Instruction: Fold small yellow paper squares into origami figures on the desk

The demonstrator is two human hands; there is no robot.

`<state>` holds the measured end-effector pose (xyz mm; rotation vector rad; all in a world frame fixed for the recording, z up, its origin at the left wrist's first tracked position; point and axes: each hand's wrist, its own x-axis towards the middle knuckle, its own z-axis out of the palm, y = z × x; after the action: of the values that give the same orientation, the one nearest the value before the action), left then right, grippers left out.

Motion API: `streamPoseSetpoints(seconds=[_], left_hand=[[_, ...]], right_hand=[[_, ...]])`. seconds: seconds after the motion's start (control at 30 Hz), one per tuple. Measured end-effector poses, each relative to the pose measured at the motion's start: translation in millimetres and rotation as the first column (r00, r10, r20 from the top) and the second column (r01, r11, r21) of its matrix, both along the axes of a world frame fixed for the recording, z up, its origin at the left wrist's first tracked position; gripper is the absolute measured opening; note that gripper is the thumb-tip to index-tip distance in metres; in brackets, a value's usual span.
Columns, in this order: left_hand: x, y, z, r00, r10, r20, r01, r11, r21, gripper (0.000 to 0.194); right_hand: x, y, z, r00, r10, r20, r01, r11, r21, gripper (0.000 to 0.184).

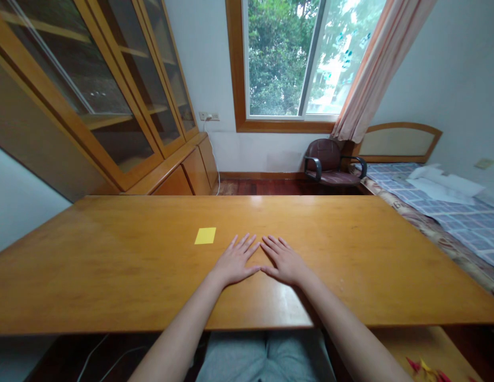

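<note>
Both of my hands lie flat, palms down, on the wooden table [123, 254]. My left hand [236, 261] has its fingers spread and holds nothing. Beside it, my right hand [284, 261] is also spread, with nothing in it. The tips of the two thumbs and index fingers meet or nearly meet. A square yellow sheet of paper [205, 235] lies flat on the tabletop, a little beyond and to the left of my left hand, not touched by it.
A glass-door cabinet [151, 95] stands at the left. Past the table are a window [280, 63], a dark red armchair [330, 159] and, at the right, a bed [441, 196]. Red and yellow pieces [425, 369] lie on a lower wooden surface at bottom right.
</note>
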<state>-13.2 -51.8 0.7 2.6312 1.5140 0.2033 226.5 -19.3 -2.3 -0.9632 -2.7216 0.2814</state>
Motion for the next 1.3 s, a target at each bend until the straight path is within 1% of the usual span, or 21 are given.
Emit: streamPoseSetpoints(seconds=[0.37, 0.77, 0.97, 1.3], left_hand=[[0.1, -0.2, 0.1, 1.0, -0.002, 0.006, 0.002, 1.0, 0.0, 0.078], [0.1, 0.5, -2.9, 1.0, -0.003, 0.016, 0.002, 0.999, 0.042, 0.078], [-0.1, 1.0, -4.1, 1.0, -0.003, 0.014, 0.003, 0.999, 0.039, 0.078], [0.3, 0.7, -1.6, 1.0, -0.003, 0.023, 0.003, 1.0, 0.017, 0.077]], right_hand=[[0.4, -0.8, 1.6, 1.0, -0.004, -0.014, 0.004, 1.0, -0.005, 0.076], [0.9, 0.7, -0.9, 1.0, -0.007, 0.0, 0.007, 1.0, -0.01, 0.078], [0.5, 0.6, 1.3, 1.0, -0.007, 0.0, 0.007, 1.0, -0.005, 0.077], [0.4, -0.5, 2.4, 1.0, -0.008, -0.003, 0.008, 1.0, -0.003, 0.077]])
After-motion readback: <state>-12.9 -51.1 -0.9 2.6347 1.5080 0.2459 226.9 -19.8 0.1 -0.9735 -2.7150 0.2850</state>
